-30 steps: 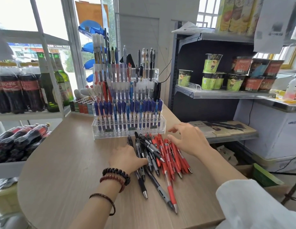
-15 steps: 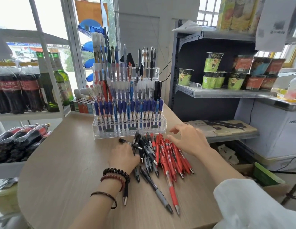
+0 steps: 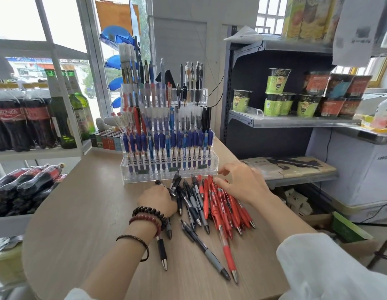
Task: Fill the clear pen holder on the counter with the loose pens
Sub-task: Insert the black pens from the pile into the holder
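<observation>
The clear tiered pen holder (image 3: 132, 177) stands at the back of the wooden counter (image 3: 80, 213), its rows packed with blue, black and red pens. In front of it lies a pile of loose pens: black and grey ones (image 3: 193, 204) on the left, red ones (image 3: 224, 210) on the right. My left hand (image 3: 156, 200) grips a black pen (image 3: 161, 250) at the pile's left edge; the pen's cap pokes out beyond my knuckles and its tip points toward me. My right hand (image 3: 244, 185) rests on the red pens with fingers spread.
Cola bottles (image 3: 26, 182) lie on a low shelf to the left, with more cola and green glass bottles (image 3: 65, 118) above. A dark shelf with noodle cups (image 3: 276, 92) stands to the right. Small boxes (image 3: 106, 139) sit behind the holder's left end.
My left hand has closed round a black pen and pulled it out to the pile's left side. The black pens have shifted a little. My right hand stays on the red pens.
</observation>
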